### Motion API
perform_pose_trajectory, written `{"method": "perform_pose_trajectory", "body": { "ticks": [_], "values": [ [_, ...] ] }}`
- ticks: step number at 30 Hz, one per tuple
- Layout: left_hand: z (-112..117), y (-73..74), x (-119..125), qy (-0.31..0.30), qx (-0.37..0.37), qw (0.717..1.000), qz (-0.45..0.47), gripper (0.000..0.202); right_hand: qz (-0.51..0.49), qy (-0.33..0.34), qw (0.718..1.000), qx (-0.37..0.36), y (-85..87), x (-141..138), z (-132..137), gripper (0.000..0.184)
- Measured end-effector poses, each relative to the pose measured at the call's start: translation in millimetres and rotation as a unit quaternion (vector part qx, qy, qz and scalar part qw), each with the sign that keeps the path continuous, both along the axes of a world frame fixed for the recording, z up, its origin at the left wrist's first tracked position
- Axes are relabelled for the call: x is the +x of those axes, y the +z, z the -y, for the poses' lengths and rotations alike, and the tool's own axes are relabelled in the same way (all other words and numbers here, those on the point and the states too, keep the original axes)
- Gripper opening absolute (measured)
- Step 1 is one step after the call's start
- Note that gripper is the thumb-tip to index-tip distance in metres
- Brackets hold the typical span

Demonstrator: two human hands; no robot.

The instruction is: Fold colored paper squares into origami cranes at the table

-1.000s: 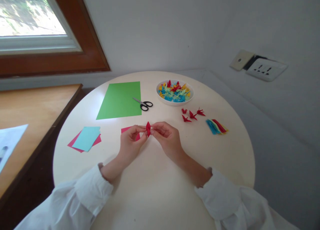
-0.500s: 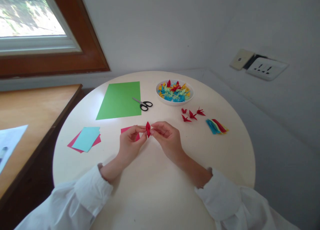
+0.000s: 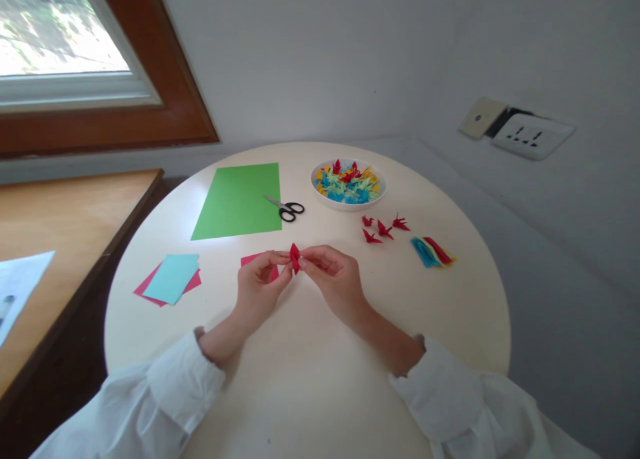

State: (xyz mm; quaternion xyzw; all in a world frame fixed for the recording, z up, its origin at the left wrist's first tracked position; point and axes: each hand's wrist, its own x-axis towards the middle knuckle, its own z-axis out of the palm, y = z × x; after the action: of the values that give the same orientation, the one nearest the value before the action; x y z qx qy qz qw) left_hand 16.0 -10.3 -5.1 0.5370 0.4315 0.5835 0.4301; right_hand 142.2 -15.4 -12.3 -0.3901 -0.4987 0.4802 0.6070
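Observation:
Between my two hands is a small folded red paper piece, diamond-shaped and held upright above the table. My left hand pinches its left side with thumb and fingertips. From the right, my right hand pinches it too, its fingers curled together. A pinkish-red paper sheet lies on the table, partly hidden behind my left hand. Several folded red paper cranes rest to the right, beyond my right hand.
A white bowl of colourful paper cranes stands at the back. Black-handled scissors overlap a green sheet. Light-blue paper lies over red paper at left. Coloured paper strips fan out at the right of the round table.
Both hands keep their pinch on the red paper piece, almost unmoved. The whole view has shifted very slightly.

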Motion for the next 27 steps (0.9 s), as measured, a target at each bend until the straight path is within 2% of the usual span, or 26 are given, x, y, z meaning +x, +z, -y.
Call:
{"method": "perform_pose_trajectory", "body": {
  "ticks": [11,23,27],
  "values": [
    [-0.4,-1.4,-0.4,0.005,-0.007,1.0,-0.005,0.007,0.072,-0.014,0.997,-0.007,3.8,1.0,0.1,0.006],
    [0.7,-4.7,3.5,-0.012,0.022,1.0,-0.003,0.005,0.131,-0.07,0.986,0.072,2.9,-2.4,2.5,0.002],
    [1.1,-3.7,6.3,-0.011,0.015,1.0,0.012,0.004,0.146,-0.063,0.982,0.1,0.8,-1.9,1.1,0.004]
  ]
}}
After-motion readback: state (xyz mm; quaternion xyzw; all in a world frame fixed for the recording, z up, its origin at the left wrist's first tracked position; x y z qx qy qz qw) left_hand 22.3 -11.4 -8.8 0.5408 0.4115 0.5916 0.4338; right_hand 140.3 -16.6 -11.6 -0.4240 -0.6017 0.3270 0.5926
